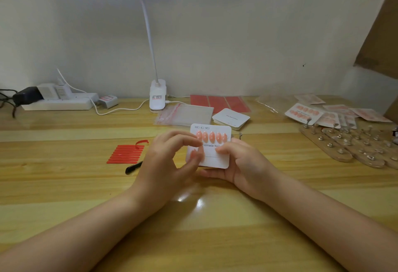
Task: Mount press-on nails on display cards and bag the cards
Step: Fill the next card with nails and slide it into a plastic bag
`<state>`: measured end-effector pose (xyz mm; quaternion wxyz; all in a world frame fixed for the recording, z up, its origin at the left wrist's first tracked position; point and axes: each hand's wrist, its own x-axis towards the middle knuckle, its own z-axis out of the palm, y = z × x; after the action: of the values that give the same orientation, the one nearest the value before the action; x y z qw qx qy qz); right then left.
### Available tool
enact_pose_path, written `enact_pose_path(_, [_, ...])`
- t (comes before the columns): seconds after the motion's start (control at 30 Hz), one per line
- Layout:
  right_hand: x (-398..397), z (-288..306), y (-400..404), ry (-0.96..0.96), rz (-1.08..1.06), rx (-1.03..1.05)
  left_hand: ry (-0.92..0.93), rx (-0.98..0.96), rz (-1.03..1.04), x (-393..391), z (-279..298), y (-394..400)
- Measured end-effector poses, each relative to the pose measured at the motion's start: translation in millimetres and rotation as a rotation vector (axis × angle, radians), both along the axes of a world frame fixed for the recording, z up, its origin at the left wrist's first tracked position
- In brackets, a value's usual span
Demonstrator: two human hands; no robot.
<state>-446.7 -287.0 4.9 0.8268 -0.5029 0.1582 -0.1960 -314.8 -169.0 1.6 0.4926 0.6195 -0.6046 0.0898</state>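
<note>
Holding a card (215, 161) with five nails (211, 137) in its top row.
Right hand (241, 161) grips the card; left hand (170, 159) pinches a blurred nail (194, 153) over its lower left, covering print.

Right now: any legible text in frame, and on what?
"XS S M" with checkboxes: top edge of the display card held by the right hand.
"ndmade Nai": card's middle, ends hidden by fingers.
Lamp base label, stacked blank cards, small white box: too blurred.
</note>
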Motion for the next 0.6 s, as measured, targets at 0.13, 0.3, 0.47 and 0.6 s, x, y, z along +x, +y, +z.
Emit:
enact_pose_path(0.13, [1.0,-0.3,2.8,0.006,0.009,-0.073,-0.105,0.033,0.047,-3.4,-2.5,-1.6])
enact_pose_path(0.3, [0.7,-0.9,3.9,-0.017,0.027,-0.101,-0.060,0.097,0.060,-0.7,-1.6,-1.0])
enact_pose_path(0.47, [2.2,-1.3,3.8,-0.002,0.010,-0.116,-0.028,0.123,0.051,0.9,-1.5,-1.1])
enact_pose_path(0.6, [1.7,-1.7,3.4,-0.002,0.014,-0.121,-0.011,0.152,0.043,1.9,-2.0,-0.7])
